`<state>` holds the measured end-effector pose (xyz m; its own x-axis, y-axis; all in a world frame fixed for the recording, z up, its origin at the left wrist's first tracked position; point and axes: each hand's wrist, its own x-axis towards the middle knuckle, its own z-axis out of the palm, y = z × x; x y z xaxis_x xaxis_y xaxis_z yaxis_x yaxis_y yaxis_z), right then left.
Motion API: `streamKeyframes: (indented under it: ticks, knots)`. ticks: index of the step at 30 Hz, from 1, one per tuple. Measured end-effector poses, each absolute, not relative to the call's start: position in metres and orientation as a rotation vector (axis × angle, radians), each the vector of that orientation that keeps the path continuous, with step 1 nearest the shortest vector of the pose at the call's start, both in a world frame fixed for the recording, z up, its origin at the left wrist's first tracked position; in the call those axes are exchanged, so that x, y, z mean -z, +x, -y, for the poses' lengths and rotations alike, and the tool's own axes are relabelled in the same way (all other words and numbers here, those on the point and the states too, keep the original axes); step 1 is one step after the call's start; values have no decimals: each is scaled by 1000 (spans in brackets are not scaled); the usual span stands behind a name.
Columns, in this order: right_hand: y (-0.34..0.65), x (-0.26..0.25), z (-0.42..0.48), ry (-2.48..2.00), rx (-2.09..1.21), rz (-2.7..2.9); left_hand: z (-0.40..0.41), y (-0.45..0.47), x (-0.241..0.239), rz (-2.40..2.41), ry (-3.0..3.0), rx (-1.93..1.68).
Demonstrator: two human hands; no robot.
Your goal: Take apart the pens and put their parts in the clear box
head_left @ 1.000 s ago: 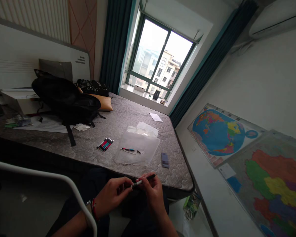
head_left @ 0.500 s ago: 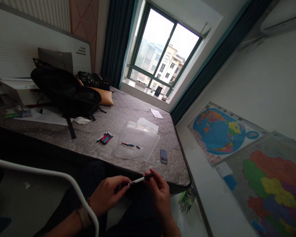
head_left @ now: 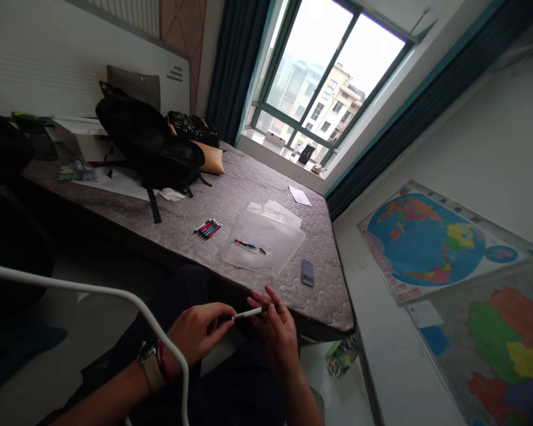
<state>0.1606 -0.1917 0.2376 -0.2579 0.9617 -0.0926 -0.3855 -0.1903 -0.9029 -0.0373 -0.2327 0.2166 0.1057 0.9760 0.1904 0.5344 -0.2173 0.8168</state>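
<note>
A quilted grey-brown mattress carries a black backpack, a tan pouch, a side-by-side cluster of pens, a clear plastic folder, a blurred dark rectangle and a white sheet.

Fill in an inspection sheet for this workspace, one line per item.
Surface: grey quilted mattress.
Job's things: slim black-and-white pen in the hands; multicoloured slim pens beside a clear plastic folder, with thin pen-like pieces on it.
Clutter: black fabric backpack, tan rectangular cushion, flat white paper.
Hands: left hand pinches the pen's white end; right hand is at its black end, grip partly hidden.
Cables: nothing seen clearly.
Surroundings: green-framed glass window, dark teal curtains, colourful wall maps, white curved tube in the foreground.
</note>
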Motion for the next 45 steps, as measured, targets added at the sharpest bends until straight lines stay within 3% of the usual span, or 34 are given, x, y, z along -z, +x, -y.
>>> streamKeyframes:
  ticks: [19,32,45]
  knots:
    - [185,-201,209,-875,-1585,839,248,-2,-201,-1499,1785,-1018]
    - [184,-210,202,-892,-1516,658,238,9,-202,-1436,1719,-1015]
    - [162,-187,221,-897,-1562,609,244,-24,-183,-1410,1624,-951]
